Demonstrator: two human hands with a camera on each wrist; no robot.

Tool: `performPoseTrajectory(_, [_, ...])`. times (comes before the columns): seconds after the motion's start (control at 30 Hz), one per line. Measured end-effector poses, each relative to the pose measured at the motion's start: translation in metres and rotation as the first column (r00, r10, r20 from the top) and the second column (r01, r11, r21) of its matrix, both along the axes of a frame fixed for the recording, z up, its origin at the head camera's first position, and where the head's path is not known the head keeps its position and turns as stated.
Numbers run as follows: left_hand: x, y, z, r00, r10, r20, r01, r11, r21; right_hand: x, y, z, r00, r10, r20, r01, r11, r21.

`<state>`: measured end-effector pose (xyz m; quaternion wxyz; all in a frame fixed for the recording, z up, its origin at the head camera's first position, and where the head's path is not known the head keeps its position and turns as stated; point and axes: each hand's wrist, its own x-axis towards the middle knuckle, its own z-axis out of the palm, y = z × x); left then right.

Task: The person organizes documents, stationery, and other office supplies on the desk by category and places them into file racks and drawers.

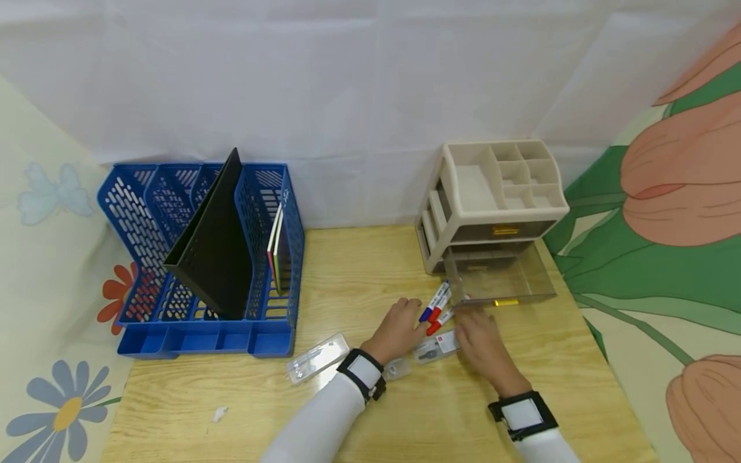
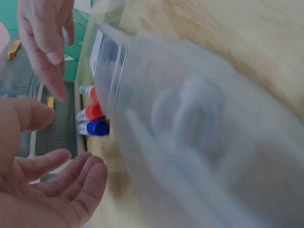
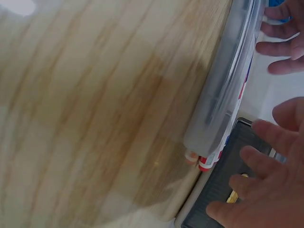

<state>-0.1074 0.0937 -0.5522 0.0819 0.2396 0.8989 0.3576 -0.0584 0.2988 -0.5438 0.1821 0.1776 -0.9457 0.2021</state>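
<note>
My left hand [image 1: 398, 331] is just left of several markers, a blue-capped marker [image 1: 433, 302] and red-capped markers [image 1: 440, 306] among them. In the left wrist view its fingers are loosely bent with nothing between them. My right hand [image 1: 482, 346] is on the other side, near the front of a pulled-out clear drawer [image 1: 535, 296]; the right wrist view shows its fingers [image 3: 259, 164] spread and holding nothing. Between the hands lies a clear plastic case [image 1: 435, 348] with a dark item inside. A smaller clear box [image 1: 397, 368] lies beside my left wrist.
The drawer belongs to a cream desktop organizer [image 1: 471, 183] at the back right. A blue file rack [image 1: 292, 257] stands at the left, with a black folder [image 1: 222, 257] and thin booklets [image 1: 279, 254]. Nearer are a long clear case [image 1: 318, 358] and a white scrap [image 1: 219, 414].
</note>
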Motion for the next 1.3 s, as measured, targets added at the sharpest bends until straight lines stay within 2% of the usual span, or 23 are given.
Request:
performPoseTrajectory(0.17, [-0.007, 0.015, 0.001, 0.997, 0.048, 0.064, -0.048, 0.999, -0.005, -0.001, -0.004, 0.001, 0.999, -0.013, 0.051, 0.012, 1.0, 0.021])
performPoseTrajectory(0.3, [-0.012, 0.024, 0.001, 0.994, 0.067, 0.082, -0.066, 0.998, -0.014, 0.001, -0.007, 0.001, 0.998, -0.014, 0.059, 0.015, 1.0, -0.008])
performPoseTrajectory(0.53, [-0.012, 0.034, -0.006, 0.995, 0.099, 0.03, -0.096, 0.99, -0.107, 0.004, -0.011, 0.0, 0.995, -0.026, 0.101, 0.034, 0.996, -0.078])
performPoseTrajectory(0.77, [-0.009, 0.034, -0.004, 0.992, 0.126, 0.001, -0.125, 0.981, -0.148, 0.004, -0.015, 0.0, 0.994, -0.033, 0.107, 0.046, 0.992, -0.119])
performPoseTrajectory(0.93, [-0.009, 0.027, -0.005, 0.992, 0.124, 0.001, -0.123, 0.987, -0.103, 0.007, -0.019, 0.002, 0.993, -0.058, 0.106, 0.073, 0.987, -0.144])
performPoseTrajectory(1.1, [-0.005, 0.01, -0.004, 0.99, 0.127, 0.058, -0.127, 0.992, -0.007, 0.015, -0.025, 0.006, 0.99, -0.122, 0.07, 0.134, 0.971, -0.199])
performPoseTrajectory(1.2, [-0.002, -0.005, -0.002, 0.985, 0.151, 0.088, -0.154, 0.988, 0.025, 0.018, -0.033, 0.007, 0.985, -0.157, 0.072, 0.17, 0.948, -0.27])
performPoseTrajectory(1.3, [0.002, -0.019, 0.0, 0.98, 0.179, 0.09, -0.183, 0.982, 0.047, 0.02, -0.044, 0.011, 0.978, -0.154, 0.143, 0.198, 0.903, -0.38])
